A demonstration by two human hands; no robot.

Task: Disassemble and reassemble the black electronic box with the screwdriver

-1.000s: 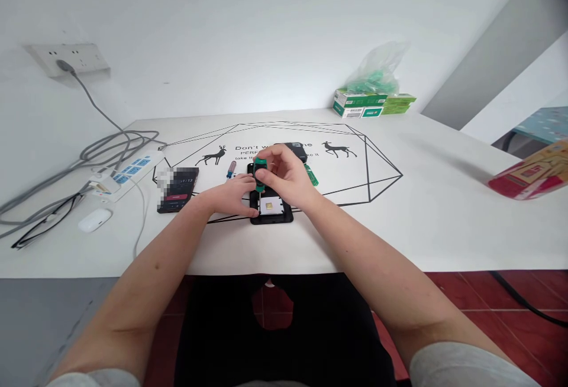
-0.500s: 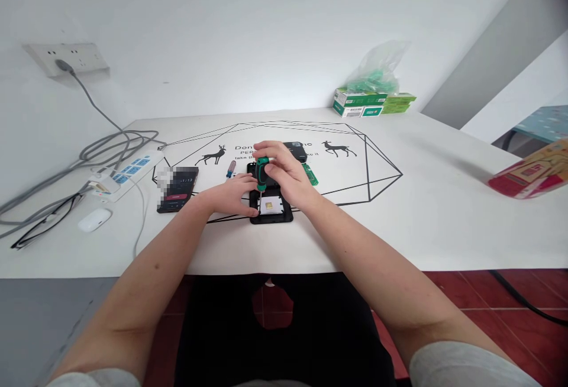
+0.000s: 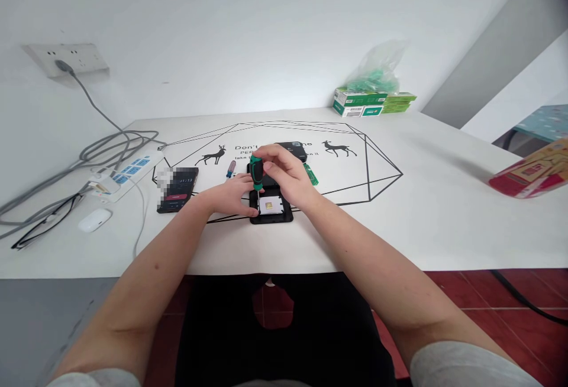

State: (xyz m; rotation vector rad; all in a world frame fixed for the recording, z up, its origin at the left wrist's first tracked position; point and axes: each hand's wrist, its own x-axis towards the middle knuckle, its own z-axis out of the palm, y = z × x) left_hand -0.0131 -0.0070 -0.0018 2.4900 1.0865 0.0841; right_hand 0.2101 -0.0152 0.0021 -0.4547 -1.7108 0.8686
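Screwdriver [image 3: 256, 172] sits gripped in the fingers of the right hand [image 3: 288, 175], shaft [image 3: 258, 195] beneath them. The left hand [image 3: 231, 194] touches the case [image 3: 272, 219] below those fingers; whether it grips, I cannot tell.

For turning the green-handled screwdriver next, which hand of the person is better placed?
Probably the right: the right hand holds the green-handled screwdriver, shaft pointing down over the black casing. The left hand is spread at the casing's left edge, seemingly better placed for steadying.
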